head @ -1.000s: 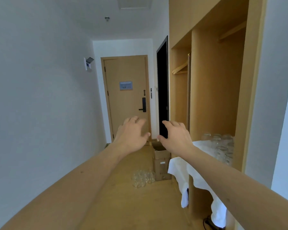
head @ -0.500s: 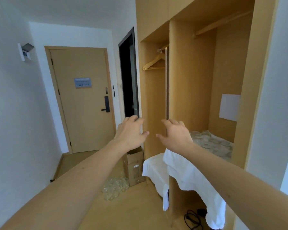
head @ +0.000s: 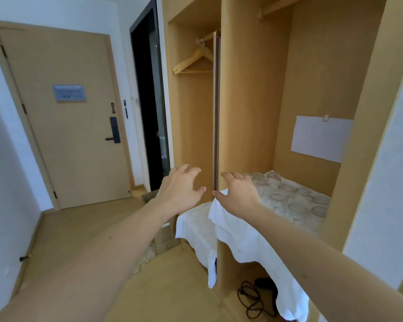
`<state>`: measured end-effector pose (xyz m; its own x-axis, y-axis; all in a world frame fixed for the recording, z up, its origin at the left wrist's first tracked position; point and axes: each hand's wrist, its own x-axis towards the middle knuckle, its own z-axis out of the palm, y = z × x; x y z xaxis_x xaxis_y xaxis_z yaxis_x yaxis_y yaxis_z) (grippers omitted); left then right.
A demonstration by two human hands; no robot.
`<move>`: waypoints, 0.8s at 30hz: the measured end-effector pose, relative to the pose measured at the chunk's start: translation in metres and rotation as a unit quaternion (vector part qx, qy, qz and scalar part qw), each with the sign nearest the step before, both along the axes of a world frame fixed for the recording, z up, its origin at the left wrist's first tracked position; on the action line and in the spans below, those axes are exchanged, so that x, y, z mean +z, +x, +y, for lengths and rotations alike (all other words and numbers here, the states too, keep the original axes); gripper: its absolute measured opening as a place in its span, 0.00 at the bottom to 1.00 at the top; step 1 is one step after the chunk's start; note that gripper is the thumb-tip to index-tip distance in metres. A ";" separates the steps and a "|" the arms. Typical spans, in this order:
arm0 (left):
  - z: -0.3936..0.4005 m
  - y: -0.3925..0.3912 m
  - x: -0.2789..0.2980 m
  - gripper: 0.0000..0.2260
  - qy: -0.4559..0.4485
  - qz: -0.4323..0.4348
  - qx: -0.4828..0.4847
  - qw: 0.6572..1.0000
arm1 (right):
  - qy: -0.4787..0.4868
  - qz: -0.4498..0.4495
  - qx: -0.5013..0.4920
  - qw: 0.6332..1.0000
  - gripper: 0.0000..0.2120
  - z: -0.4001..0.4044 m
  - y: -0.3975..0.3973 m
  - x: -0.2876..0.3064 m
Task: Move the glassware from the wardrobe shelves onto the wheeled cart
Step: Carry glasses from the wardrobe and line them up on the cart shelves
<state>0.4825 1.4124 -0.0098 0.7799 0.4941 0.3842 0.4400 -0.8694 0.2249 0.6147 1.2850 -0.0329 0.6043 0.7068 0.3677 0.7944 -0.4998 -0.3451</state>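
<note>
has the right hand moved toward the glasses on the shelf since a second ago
Yes. The right hand was out in the hallway, left of the wardrobe divider; now it reaches past the divider's edge, next to the glasses on the white cloth.

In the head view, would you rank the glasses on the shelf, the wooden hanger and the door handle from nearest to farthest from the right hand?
1. Glasses on the shelf, just right of the right hand.
2. Wooden hanger, high above.
3. Door handle, far left.

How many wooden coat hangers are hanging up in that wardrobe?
1 clearly: a wooden hanger on the rail in the wardrobe's left compartment. More may hang close behind it, since extra hooks seem to show at the rail.
</note>
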 end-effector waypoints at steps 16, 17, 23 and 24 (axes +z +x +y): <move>0.098 0.195 -0.053 0.26 -0.016 0.052 -0.074 0.996 | -0.002 0.057 -0.075 0.996 0.27 0.078 0.175 -0.058; 0.102 0.205 -0.054 0.26 -0.021 0.053 -0.079 0.995 | -0.006 0.059 -0.078 0.995 0.27 0.080 0.182 -0.060; 0.125 0.264 -0.066 0.27 -0.030 0.070 -0.138 0.988 | -0.016 0.061 -0.124 0.990 0.25 0.093 0.219 -0.077; 0.130 0.275 -0.068 0.26 -0.026 0.070 -0.149 0.986 | -0.018 0.063 -0.134 0.989 0.25 0.097 0.224 -0.079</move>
